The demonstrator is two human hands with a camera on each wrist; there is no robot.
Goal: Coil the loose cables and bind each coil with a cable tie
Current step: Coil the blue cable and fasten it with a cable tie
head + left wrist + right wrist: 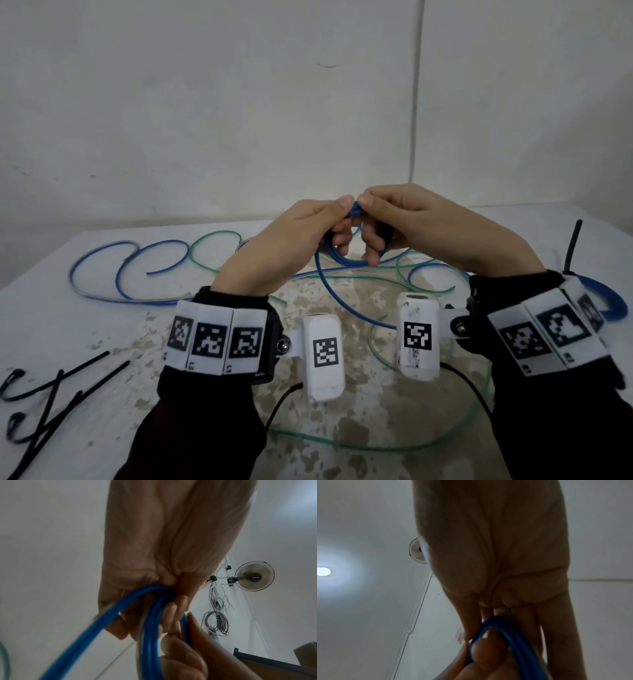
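Both hands meet at twelve o'clock above the table (51, 308): the left hand (291, 240) and right hand (421, 226) pinch the top of a small blue cable coil (342, 255), its tail trailing toward six. No tie is on it yet; green cable (376, 445) lies loose, black cable ties (68, 387) wait at eight o'clock.

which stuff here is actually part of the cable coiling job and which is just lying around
In the job: blue cable coil, held by left hand and right hand; green cable; black cable ties.

Lying about: wall fan; grey cable bundle.
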